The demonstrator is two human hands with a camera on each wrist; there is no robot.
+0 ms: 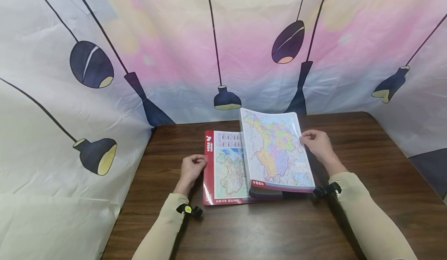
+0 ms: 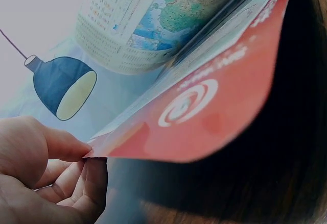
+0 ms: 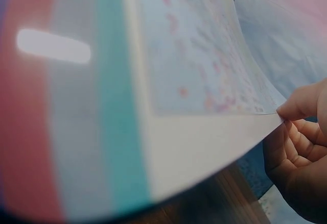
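Tabletop [image 1: 366, 167] of dark wood carries an open atlas [image 1: 258, 163], lying mid-table between both hands. The atlas's red cover [image 1: 208, 167] lies flat on the left; a map page [image 1: 276, 151] stands lifted on the right. The head view shows the left hand [image 1: 192, 170] at the cover's left edge; the wrist view shows thumb and fingers pinching it. The right hand [image 1: 317, 143] pinches the page's right edge, the print blurred, perhaps pale map colours.
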